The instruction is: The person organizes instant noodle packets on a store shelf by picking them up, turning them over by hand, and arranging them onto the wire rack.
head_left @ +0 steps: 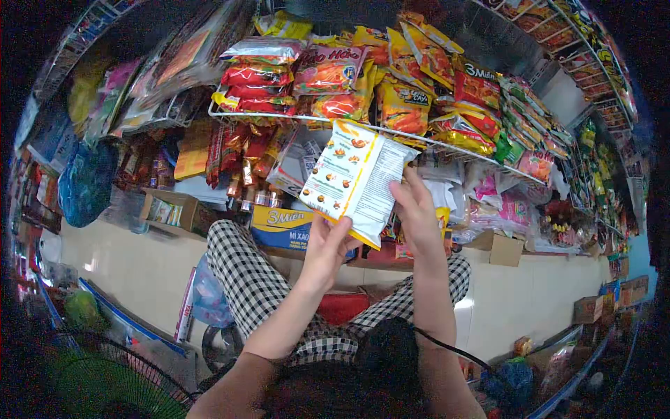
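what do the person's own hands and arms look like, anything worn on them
The left hand and right hand are bare, with no gloves or watch showing. No sleeves cover the forearms. A thin black cable crosses the right one.

The left hand (326,241) grips the lower edge of a white-and-yellow packet (359,178), printed side up and tilted, while the right hand (417,209) holds its right edge. Behind it, a wire shelf (481,160) carries stacked noodle packs (328,70). Below stand a yellow-and-blue carton (279,229) and, further left, an open cardboard box (183,213). Checkered trousers (244,262) cover the person's spread legs.
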The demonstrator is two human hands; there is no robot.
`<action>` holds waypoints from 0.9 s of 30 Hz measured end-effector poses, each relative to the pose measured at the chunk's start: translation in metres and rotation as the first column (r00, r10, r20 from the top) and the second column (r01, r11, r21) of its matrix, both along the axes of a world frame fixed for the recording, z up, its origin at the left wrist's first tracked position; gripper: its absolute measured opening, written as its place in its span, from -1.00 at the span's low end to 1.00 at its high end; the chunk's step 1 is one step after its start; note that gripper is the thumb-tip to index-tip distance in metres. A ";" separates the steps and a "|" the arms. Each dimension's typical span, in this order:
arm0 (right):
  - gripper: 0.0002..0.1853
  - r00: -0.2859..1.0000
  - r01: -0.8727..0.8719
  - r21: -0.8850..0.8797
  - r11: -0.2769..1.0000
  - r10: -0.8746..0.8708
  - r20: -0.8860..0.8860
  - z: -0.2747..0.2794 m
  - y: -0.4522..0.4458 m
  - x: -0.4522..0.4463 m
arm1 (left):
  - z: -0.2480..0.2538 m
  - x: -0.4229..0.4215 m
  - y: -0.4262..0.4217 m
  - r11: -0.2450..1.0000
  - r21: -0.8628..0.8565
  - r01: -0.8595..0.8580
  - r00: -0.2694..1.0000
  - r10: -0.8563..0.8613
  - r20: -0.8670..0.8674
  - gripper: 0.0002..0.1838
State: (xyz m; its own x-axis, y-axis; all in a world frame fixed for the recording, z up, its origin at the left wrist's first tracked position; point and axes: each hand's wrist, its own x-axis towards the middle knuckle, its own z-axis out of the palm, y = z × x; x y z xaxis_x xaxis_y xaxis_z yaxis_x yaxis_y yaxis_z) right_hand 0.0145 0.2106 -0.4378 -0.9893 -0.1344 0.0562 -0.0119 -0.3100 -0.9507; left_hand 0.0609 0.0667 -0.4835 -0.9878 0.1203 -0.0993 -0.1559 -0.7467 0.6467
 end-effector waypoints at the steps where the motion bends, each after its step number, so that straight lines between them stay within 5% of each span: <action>1: -0.56 1.000 -0.004 0.030 1.000 0.004 -0.009 -0.001 0.000 0.000 | 0.001 0.001 0.000 1.000 -0.001 0.001 1.000 -0.001 0.002 -0.57; 14: -0.50 0.989 0.084 0.054 0.995 -0.090 0.119 -0.021 0.001 -0.003 | 0.006 0.007 0.007 0.986 0.005 -0.164 0.986 0.164 -0.008 -0.59; 16: -0.51 0.969 -0.208 0.218 0.954 0.170 0.179 -0.008 0.005 0.001 | 0.005 0.006 0.006 0.978 0.004 -0.207 0.978 0.207 -0.038 -0.60; 17: -0.51 0.968 -0.211 0.215 0.954 0.174 0.179 -0.004 0.002 0.003 | 0.003 0.006 0.006 0.975 -0.028 -0.222 0.974 0.221 -0.042 -0.61; 20: -0.49 0.955 -0.256 0.175 0.951 0.277 -0.109 -0.007 -0.008 0.005 | 0.002 0.008 0.008 0.959 -0.163 -0.233 0.972 0.229 -0.045 -0.58; 25: -0.43 0.977 -0.117 0.169 0.979 0.145 -0.160 -0.011 -0.003 0.003 | -0.005 0.004 -0.011 0.894 -0.437 -0.103 0.990 0.051 -0.130 -0.37; 27: -0.40 0.976 -0.038 0.197 0.980 0.079 -0.203 -0.006 0.005 0.002 | -0.006 0.002 -0.020 0.941 -0.313 -0.129 0.988 0.095 -0.120 -0.18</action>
State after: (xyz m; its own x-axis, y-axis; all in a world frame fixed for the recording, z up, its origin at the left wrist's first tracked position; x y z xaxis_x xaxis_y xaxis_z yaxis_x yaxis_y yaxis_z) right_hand 0.0169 0.2160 -0.4441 -0.9484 -0.2200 0.2283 -0.2037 -0.1287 -0.9705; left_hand 0.0633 0.0466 -0.4893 -0.9998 -0.0130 -0.0129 -0.0045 -0.5079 0.8614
